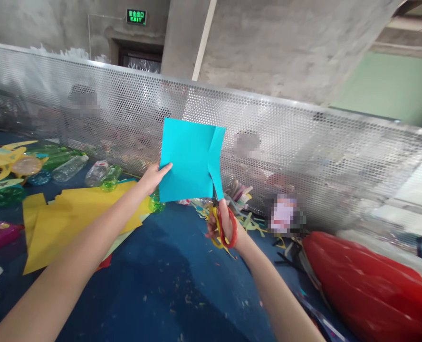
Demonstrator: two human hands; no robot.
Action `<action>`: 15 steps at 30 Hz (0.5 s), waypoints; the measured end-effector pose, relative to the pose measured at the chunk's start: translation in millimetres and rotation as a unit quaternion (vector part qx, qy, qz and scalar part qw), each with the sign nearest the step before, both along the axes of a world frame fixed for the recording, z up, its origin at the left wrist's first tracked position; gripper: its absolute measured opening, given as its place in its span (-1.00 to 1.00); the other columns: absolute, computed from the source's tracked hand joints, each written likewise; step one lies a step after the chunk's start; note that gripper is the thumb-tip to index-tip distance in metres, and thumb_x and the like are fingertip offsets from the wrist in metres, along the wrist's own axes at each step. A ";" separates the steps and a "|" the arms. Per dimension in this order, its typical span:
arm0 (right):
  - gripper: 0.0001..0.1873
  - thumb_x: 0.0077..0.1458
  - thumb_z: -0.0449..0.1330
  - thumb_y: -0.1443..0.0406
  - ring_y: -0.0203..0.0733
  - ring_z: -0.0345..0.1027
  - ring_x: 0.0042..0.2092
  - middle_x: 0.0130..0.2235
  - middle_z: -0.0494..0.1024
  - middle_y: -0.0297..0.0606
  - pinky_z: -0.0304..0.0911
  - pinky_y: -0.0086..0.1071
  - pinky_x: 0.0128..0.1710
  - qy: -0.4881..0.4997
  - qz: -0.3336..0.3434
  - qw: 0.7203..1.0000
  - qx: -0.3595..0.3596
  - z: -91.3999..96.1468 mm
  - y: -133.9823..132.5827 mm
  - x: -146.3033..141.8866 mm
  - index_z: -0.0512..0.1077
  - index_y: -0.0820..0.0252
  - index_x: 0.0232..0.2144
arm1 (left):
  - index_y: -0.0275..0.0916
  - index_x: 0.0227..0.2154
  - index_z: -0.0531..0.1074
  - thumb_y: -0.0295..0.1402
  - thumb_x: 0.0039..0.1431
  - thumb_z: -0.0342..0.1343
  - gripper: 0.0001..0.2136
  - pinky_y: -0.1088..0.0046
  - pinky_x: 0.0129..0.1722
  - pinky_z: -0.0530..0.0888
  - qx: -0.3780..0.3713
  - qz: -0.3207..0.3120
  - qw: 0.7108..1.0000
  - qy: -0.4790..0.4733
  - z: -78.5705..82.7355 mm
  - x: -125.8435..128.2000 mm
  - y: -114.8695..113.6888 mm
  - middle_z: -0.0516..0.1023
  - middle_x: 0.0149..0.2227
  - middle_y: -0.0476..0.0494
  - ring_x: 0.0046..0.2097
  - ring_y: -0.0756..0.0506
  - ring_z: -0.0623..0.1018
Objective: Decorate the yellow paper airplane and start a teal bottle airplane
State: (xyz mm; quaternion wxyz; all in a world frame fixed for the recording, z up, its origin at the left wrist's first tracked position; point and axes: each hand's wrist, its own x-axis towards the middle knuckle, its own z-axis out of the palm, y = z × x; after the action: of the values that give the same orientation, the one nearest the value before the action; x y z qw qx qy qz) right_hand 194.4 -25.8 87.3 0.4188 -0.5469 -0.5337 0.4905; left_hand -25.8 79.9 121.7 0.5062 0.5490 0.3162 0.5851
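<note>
A sheet of bright turquoise paper [187, 159] is held up above the table, in front of a perforated metal screen. My left hand [156, 176] pinches its left edge, thumb on the near face and fingers behind. My right hand [223, 223] is wrapped round scissors [228, 237] with red and yellow handles. Their blades point up into the sheet's lower right, where a cut runs upward from the bottom edge. Right of the cut, a narrow strip bends away but stays joined at the top. The paper partly hides the blades.
Yellow paper sheets [82, 209] lie under my left forearm. Plastic bottles [70, 167] and yellow cut-outs sit at the left, near a magenta device [0, 236]. Paper scraps [248, 221] lie along the perforated screen [285, 156]. A red plastic bag [371, 285] bulges at the right.
</note>
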 end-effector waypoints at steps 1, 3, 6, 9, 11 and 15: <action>-0.31 -0.05 -0.22 -0.32 -0.29 0.26 -0.61 -0.68 0.33 -0.33 0.36 -0.34 -0.49 0.011 -0.012 1.000 -0.008 1.8 -0.7 -1.3 0.16 0.10 -0.70 | -0.25 -0.05 0.41 -0.26 0.13 0.11 -0.67 0.29 -0.06 0.47 0.012 -0.004 1.000 0.006 -1.7 -0.1 1.7 0.50 -0.02 -0.23 -0.03 -0.21 0.51; -0.29 -0.03 -0.22 -0.31 -0.26 0.35 -0.54 -0.62 0.42 -0.25 0.38 -0.33 -0.40 0.029 -0.023 0.999 -0.018 4.0 -2.0 -2.0 0.22 0.12 -0.70 | -0.25 -0.07 0.43 -0.23 0.12 0.12 -0.66 0.28 -0.06 0.46 0.027 -0.008 0.999 0.020 -4.4 -0.1 4.0 0.52 -0.03 -0.22 -0.03 -0.21 0.51; -0.29 0.01 -0.20 -0.27 -0.16 0.46 -0.39 -0.51 0.51 -0.16 0.38 -0.27 -0.25 0.030 -0.011 0.999 -0.021 5.8 -4.3 0.6 0.33 0.16 -0.62 | -0.26 -0.10 0.45 -0.22 0.11 0.12 -0.68 0.26 -0.08 0.47 0.017 -0.017 0.999 0.029 -5.4 0.3 4.1 0.54 -0.07 -0.23 -0.07 -0.21 0.54; -0.31 0.05 -0.20 -0.24 -0.07 0.48 -0.27 -0.43 0.55 -0.07 0.36 -0.19 -0.17 0.050 0.008 0.998 -0.031 9.3 -8.2 2.9 0.37 0.17 -0.57 | -0.24 -0.12 0.46 -0.26 0.12 0.13 -0.72 0.21 -0.10 0.48 -0.018 -0.031 0.999 0.016 -3.5 0.6 1.9 0.55 -0.09 -0.22 -0.12 -0.21 0.56; -0.31 0.04 -0.19 -0.24 -0.06 0.48 -0.25 -0.41 0.56 -0.05 0.37 -0.19 -0.16 0.065 0.023 0.997 -0.030 12.6 -11.0 2.6 0.37 0.18 -0.56 | -0.24 -0.15 0.47 -0.28 0.12 0.13 -0.74 0.21 -0.13 0.50 -0.047 -0.036 0.998 0.010 -2.1 0.4 1.0 0.57 -0.13 -0.22 -0.14 -0.22 0.57; -0.29 -0.02 -0.18 -0.29 -0.08 0.49 -0.28 -0.43 0.56 -0.07 0.38 -0.23 -0.18 0.065 0.020 0.997 -0.021 15.3 -12.9 -0.1 0.35 0.17 -0.57 | -0.27 -0.17 0.47 -0.26 0.07 0.17 -0.72 0.24 -0.17 0.52 -0.072 -0.042 0.996 0.011 -1.1 -0.9 1.0 0.60 -0.21 -0.24 -0.17 -0.22 0.59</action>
State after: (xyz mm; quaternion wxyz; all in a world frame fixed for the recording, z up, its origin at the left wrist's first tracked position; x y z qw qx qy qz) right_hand 194.3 -38.7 102.6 0.4311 -0.5119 -0.5061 0.5441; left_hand -26.7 80.9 120.7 0.5652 0.5297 0.3400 0.5333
